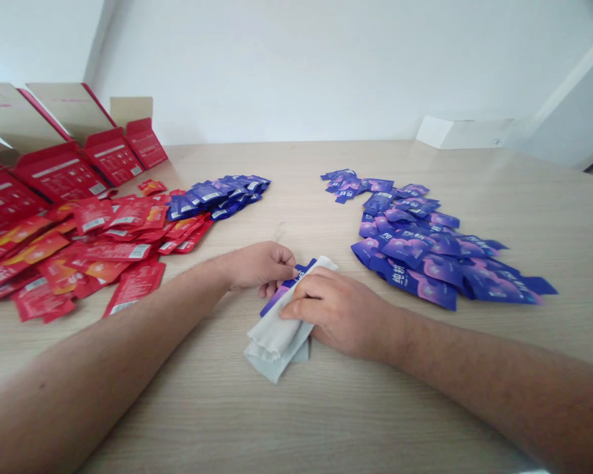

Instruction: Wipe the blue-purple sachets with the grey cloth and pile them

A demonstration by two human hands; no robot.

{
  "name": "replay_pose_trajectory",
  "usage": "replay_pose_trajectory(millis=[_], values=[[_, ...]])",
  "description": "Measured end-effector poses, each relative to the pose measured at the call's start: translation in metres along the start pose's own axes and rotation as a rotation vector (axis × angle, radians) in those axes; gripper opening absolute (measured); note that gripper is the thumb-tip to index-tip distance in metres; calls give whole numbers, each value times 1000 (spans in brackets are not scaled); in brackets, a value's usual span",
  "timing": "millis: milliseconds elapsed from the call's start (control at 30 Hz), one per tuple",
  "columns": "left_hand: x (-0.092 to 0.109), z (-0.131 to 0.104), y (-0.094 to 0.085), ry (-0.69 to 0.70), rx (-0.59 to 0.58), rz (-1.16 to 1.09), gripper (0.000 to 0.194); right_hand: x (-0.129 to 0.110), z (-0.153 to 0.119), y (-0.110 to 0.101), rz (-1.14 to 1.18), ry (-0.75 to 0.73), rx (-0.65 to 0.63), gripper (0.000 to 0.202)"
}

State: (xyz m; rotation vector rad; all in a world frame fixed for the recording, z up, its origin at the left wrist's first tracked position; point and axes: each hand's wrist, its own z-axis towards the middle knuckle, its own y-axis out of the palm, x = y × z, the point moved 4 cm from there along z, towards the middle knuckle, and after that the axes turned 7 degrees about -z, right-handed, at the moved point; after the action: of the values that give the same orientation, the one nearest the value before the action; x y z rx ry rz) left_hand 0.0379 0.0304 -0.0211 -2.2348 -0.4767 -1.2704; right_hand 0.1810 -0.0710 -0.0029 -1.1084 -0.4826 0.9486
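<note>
Near the middle of the table, my left hand (264,266) pinches the upper left edge of a blue and purple sachet (275,301). A folded pale grey-white cloth (275,330) lies over part of that sachet. My right hand (338,306) is closed on the cloth, pressing it against the sachet's face, with its thumb and fingers along the fold. The cloth's loose lower end hangs towards me, on or just above the table. Much of the sachet is hidden under the cloth and my right hand.
To the right spreads a pile of blue-purple sachets (415,247). Left of centre, a smaller pile of blue sachets (217,195) touches a heap of red and orange sachets (99,240). Open red cartons (62,172) line the far left. A white box (464,133) stands at the back right.
</note>
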Motion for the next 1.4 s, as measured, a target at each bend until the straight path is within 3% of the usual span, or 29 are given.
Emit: replay_pose_trajectory(millis=[200,367,567,733,900,1100,1267,1400], values=[[0,0,-1,28,37,-9,24,11,-1,-4,-46,170,43,27],[0,0,0,0,1,-10,24,1,0,0,-9,11,2,27],[1,0,-1,16,15,-32,25,10,0,-4,-48,145,30,26],[2,-1,0,-4,-15,-19,23,1,0,-1,-21,15,-4,27],[2,-1,0,9,8,-19,25,10,0,-4,-60,155,12,27],[1,0,0,0,-5,-21,23,3,0,-1,-12,34,-1,27],[2,-1,0,-3,5,-16,24,9,-1,-4,-50,157,19,27],[2,-1,1,7,-9,-27,24,5,-1,-2,-20,74,-4,29]])
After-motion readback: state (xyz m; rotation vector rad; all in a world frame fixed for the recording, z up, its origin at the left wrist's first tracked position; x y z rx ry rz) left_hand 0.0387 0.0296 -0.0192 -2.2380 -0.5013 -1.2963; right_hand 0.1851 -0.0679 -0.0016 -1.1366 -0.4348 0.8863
